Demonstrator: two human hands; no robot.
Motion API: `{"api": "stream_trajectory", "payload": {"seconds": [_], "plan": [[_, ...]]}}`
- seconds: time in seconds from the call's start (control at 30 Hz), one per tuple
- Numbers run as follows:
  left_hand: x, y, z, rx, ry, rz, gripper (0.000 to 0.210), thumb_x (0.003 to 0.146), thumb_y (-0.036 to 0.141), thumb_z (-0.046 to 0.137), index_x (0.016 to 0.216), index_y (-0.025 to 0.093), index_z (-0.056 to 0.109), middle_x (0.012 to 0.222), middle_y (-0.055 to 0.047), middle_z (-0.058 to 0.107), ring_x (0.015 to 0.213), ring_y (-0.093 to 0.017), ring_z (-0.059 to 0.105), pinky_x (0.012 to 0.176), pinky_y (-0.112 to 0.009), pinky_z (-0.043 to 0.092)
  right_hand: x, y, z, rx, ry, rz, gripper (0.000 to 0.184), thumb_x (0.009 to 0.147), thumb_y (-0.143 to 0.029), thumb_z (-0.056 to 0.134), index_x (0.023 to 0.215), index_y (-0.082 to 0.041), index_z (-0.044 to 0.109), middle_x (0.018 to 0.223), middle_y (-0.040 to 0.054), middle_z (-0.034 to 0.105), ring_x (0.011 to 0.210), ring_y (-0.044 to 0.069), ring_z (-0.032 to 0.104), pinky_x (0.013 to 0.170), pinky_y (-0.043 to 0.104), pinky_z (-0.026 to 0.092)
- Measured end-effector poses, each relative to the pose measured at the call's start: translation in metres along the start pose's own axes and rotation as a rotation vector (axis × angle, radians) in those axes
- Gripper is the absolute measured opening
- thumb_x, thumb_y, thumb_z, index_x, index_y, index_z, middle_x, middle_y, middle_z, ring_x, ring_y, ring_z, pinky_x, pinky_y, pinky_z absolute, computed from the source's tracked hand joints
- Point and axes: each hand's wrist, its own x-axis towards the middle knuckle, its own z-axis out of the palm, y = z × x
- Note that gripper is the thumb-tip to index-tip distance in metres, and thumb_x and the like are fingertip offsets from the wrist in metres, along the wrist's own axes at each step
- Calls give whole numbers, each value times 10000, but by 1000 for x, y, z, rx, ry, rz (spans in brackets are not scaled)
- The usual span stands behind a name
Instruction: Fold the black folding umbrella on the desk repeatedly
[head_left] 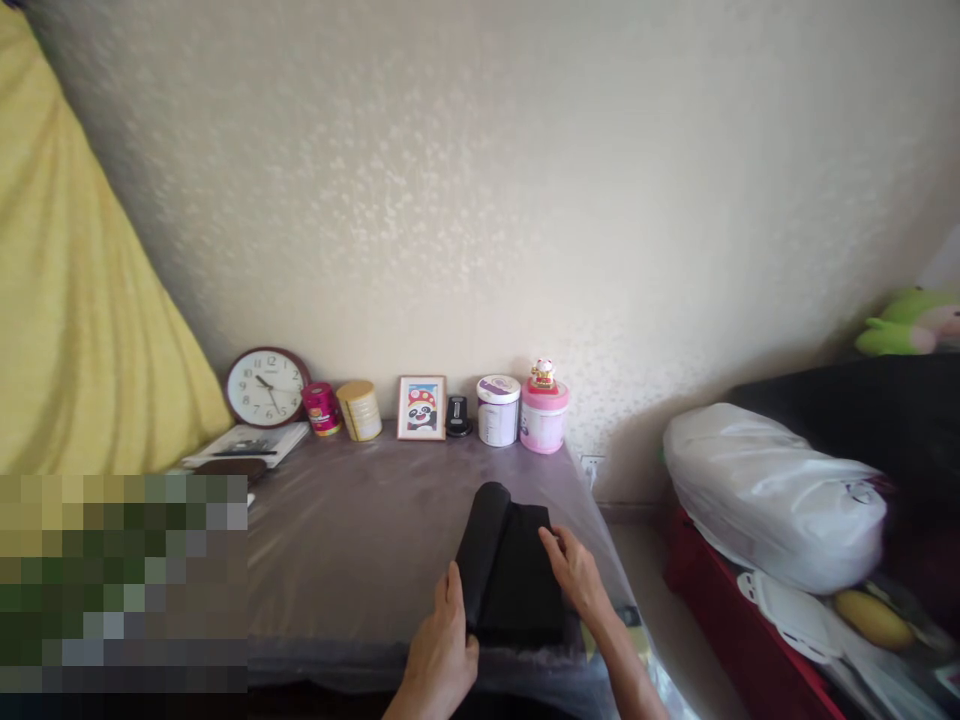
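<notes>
A black sheet [523, 575], partly rolled up, lies on the table near its front right; I cannot tell whether it is cloth or plastic. Its thick roll is on the left side, with a flat part spread to the right. My left hand [442, 645] holds the roll's lower left side, thumb near the bottom edge. Fingers bent, my right hand [576, 572] grips the flat part's right edge near the upper corner.
Along the wall stand a clock [268, 387], a magenta tin [322, 410], a yellow-lidded can [361, 412], a panda picture frame [421, 408], and white [498, 412] and pink [544, 420] tubs. A stuffed white plastic bag [772, 495] sits right, beyond the table's edge.
</notes>
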Motion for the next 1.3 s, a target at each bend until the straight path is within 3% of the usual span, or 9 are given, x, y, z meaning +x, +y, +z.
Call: {"api": "stream_trajectory", "payload": {"seconds": [0.13,0.4,0.57,0.7,0.83,1.0,1.13,1.2,1.3], "plan": [[-2,2,0,11,5,-4,784,710,41,409,1414,73,65,1457,-198,242,1036,-241,587,844,-290,442,3,-5,7,88,-31,10,314,724,-482,523,793,-189,612,769,73,669,783,261,625,674,322,456],[0,3,3,44,9,13,792,695,23,429,1400,11,69,1450,-236,229,1028,-269,593,838,-330,462,22,-47,39,396,-139,-35,274,740,-461,514,720,-192,564,650,3,608,652,173,557,551,250,424],[-1,5,2,34,-9,6,796,684,16,441,1393,-12,81,1456,-251,199,1047,-275,587,846,-324,460,29,-57,68,299,-136,-72,243,758,-399,502,777,-168,577,663,15,596,629,168,550,570,267,439],[0,4,-3,10,-33,4,779,685,35,446,1393,3,123,1470,-233,172,1098,-267,558,887,-308,433,30,-57,80,188,-138,-50,263,758,-307,534,968,-160,593,800,63,653,763,202,623,648,278,475],[-1,-4,-8,-9,-50,49,748,694,70,448,1392,65,179,1473,-193,209,1182,-236,496,943,-273,391,28,-65,82,220,-281,58,352,794,-310,507,1112,-157,517,850,83,671,709,187,658,529,245,488],[-8,-23,-12,-5,-36,117,655,770,192,423,1380,85,211,1414,-188,342,1170,-253,505,914,-300,434,25,-73,82,363,-444,48,303,864,-405,390,953,-159,542,804,53,693,568,118,651,481,195,478],[-9,-25,-14,64,126,113,508,789,267,442,1277,131,411,1348,-160,438,1215,-287,454,987,-371,396,26,-72,86,276,-431,-39,251,865,-341,388,857,-176,577,852,37,699,551,93,644,474,172,454],[-5,-20,-14,71,173,197,491,769,256,466,1250,159,453,1375,-132,415,1262,-290,395,1042,-408,336,26,-73,88,210,-413,-91,224,860,-284,391,859,-184,592,834,21,703,532,88,638,502,179,453],[3,-13,-11,71,135,302,650,705,202,497,1338,170,355,1470,-100,269,1329,-290,281,1088,-445,259,23,-76,87,142,-387,-142,214,844,-216,404,895,-193,610,816,7,710,505,89,627,556,199,463]]}}
